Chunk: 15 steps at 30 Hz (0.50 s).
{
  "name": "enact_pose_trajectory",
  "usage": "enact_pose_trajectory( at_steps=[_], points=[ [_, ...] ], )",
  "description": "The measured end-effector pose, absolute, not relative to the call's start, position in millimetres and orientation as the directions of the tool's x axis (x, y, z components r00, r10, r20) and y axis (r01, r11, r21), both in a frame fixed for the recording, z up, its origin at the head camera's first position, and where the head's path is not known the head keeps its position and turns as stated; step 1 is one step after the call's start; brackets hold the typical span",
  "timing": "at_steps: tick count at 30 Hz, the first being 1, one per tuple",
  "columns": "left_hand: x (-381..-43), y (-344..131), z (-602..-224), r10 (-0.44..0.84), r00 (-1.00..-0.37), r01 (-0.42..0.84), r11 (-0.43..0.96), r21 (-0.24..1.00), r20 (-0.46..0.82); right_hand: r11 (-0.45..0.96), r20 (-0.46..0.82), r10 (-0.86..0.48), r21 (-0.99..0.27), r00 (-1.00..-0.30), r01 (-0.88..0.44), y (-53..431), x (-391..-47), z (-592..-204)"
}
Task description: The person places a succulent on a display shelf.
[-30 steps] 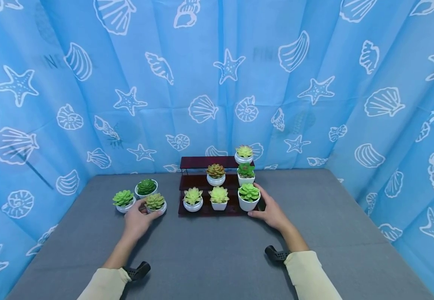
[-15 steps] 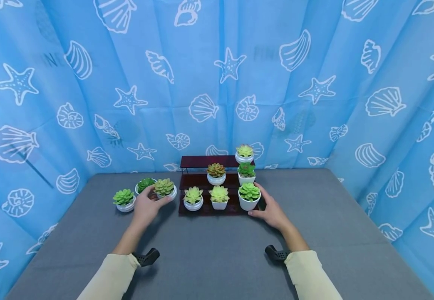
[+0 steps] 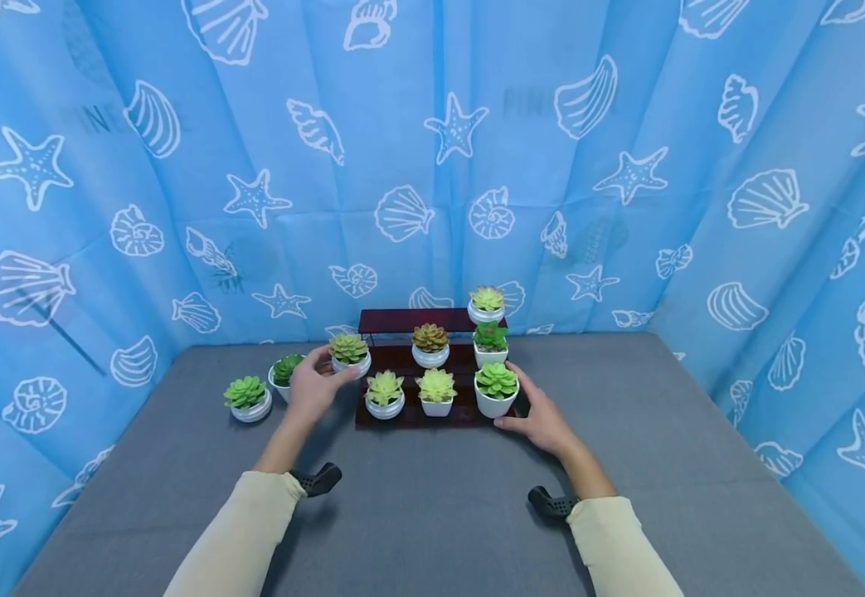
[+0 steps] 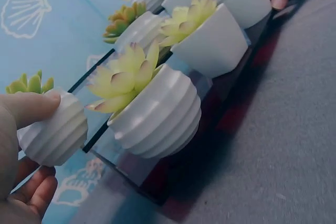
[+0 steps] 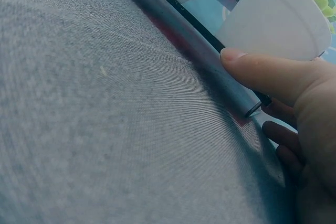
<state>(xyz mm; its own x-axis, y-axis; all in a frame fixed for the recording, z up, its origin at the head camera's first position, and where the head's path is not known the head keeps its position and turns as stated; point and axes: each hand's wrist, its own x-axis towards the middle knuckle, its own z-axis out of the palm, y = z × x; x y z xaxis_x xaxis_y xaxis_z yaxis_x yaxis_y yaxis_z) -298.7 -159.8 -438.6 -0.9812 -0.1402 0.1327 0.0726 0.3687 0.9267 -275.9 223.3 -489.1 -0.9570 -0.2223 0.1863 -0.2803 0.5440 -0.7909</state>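
Observation:
My left hand (image 3: pixel 314 385) pinches a white ribbed pot with a yellow-green succulent (image 3: pixel 350 355), thumb in front and fingers behind. That pot is lifted by the left end of a dark red tiered display stand (image 3: pixel 396 421), overlapping its middle step in the head view. My right hand (image 3: pixel 540 414) grips the stand's lower right corner, with the thumb (image 5: pixel 247 66) on the front edge and fingers round the end. Right beside that thumb stands a bright green succulent in a smooth white pot (image 3: pixel 495 391).
On the lowest step are two pale succulents, one in a ribbed pot (image 3: pixel 385 396) and one in a square pot (image 3: pixel 436 394). Behind them stand a reddish succulent (image 3: pixel 430 347), a dark green one (image 3: pixel 490 344) and a pale one (image 3: pixel 486 305). Two more potted succulents (image 3: pixel 248 400) rest on the grey cloth at left.
My left hand has lifted the ribbed pot with the succulent off the cloth and carried it right and away from me to the stand's left end. My right hand has stayed in place.

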Motion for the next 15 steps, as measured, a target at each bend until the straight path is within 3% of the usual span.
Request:
enact_pose_trajectory(
  at_steps=[10,15],
  points=[
    [-307.7,-140.5,-441.4,-0.140,-0.982,0.080,0.294,0.952,0.125,0.548,0.176,-0.220,-0.791,-0.960,-0.271,223.0,-275.8,-490.7],
    [-310.2,-132.6,-441.4,-0.140,-0.979,0.084,0.366,0.927,0.145,0.552,0.172,-0.216,-0.790,-0.961,-0.265,224.3,-276.1,-491.0]
  ],
)
